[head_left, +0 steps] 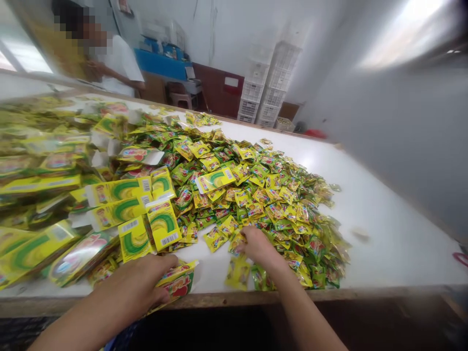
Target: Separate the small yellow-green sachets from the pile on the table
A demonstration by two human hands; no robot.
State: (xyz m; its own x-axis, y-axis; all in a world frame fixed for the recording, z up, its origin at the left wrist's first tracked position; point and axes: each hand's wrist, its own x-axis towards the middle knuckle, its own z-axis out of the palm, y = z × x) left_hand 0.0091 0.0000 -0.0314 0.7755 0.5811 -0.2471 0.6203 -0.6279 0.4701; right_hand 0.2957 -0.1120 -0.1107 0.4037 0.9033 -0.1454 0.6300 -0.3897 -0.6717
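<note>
My left hand (149, 280) is closed around a small yellow and green carton (182, 279) at the table's front edge. My right hand (258, 246) reaches into the near side of a large heap of small yellow and green packets (252, 195). Its fingers are bent over a packet (237, 243) and seem to pinch it, the fingertips partly hidden. Close by lie a yellow packet (215, 239) and a blurred one (237, 272). Flat yellow cartons (163, 224) with green swirls lie to the left of my hands, some with open flaps.
The white table (380, 229) has a wooden rim (226, 298). More cartons (32, 248) are piled at the left, and one carton (215, 180) rests on the heap. Beyond the table are a person in a white shirt (122, 61) and stacked white crates (272, 87).
</note>
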